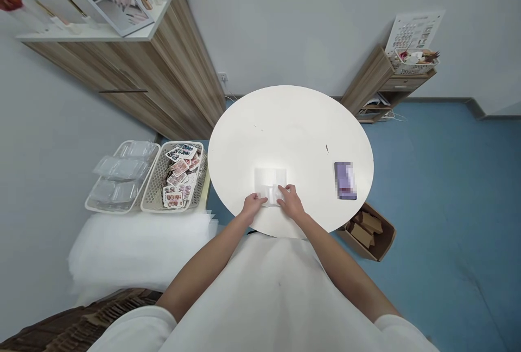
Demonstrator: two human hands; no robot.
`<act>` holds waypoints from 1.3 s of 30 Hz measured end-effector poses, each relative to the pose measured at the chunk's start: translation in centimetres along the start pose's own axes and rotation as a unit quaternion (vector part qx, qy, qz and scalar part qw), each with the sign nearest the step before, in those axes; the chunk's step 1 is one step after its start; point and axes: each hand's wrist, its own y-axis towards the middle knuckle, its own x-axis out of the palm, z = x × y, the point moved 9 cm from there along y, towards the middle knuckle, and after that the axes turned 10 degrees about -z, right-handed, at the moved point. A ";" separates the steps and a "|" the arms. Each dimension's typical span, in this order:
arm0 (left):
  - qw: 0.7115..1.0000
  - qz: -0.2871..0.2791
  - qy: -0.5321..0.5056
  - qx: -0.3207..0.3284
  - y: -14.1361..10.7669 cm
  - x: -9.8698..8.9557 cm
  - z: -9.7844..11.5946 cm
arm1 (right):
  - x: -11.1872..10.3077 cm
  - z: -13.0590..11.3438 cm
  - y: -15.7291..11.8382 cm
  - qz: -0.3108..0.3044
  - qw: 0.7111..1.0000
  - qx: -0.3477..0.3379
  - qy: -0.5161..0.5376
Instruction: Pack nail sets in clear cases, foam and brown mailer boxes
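A thin white wrapping sheet (270,175) lies on the round white table (293,118) near its front edge. Its near end is folded up around something pale and small, too blurred to name. My left hand (253,205) pinches the left side of this fold between thumb and fingers. On the right side, my right hand (290,202) has its thumb and fingers closed on the fold too. The far part of the sheet stays flat on the tabletop.
A purple phone-sized object (345,180), partly pixelated, lies at the table's right. Left stand a basket of printed nail cards (152,192), a basket of clear plastic cases (93,200) and a stack of white sheets (142,249). A carton (385,246) of brown cardboard pieces is lower right.
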 end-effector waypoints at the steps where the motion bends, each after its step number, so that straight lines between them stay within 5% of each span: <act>1: 1.000 -0.016 0.015 0.018 0.0 0.3 0.6 | 0.0 0.1 0.1 0.001 1.000 0.001 0.008; 8: 0.972 -0.062 0.186 0.126 -0.1 4.7 4.7 | 0.1 0.4 0.8 -0.014 0.996 -0.025 0.084; 16: 0.948 -0.079 0.257 0.169 -0.2 6.7 4.8 | -0.4 1.6 1.1 0.008 0.965 0.002 0.263; 22: 0.955 -0.070 0.211 0.196 -0.8 5.6 3.8 | -0.3 1.6 1.3 0.050 0.975 0.032 0.212; 26: 0.908 0.007 0.308 0.285 -1.5 3.9 5.6 | -0.3 1.5 1.4 0.046 0.980 0.021 0.195; 31: 0.851 -0.039 0.423 0.309 -1.1 5.6 6.7 | -0.3 1.3 1.0 0.034 0.985 0.006 0.168; 36: 0.848 -0.066 0.445 0.282 -0.8 6.2 6.6 | -1.7 -0.3 -1.6 0.066 0.994 -0.083 0.024; 39: 0.853 -0.070 0.433 0.283 -0.8 6.0 6.5 | -0.8 -1.8 -2.3 0.014 0.985 -0.141 -0.098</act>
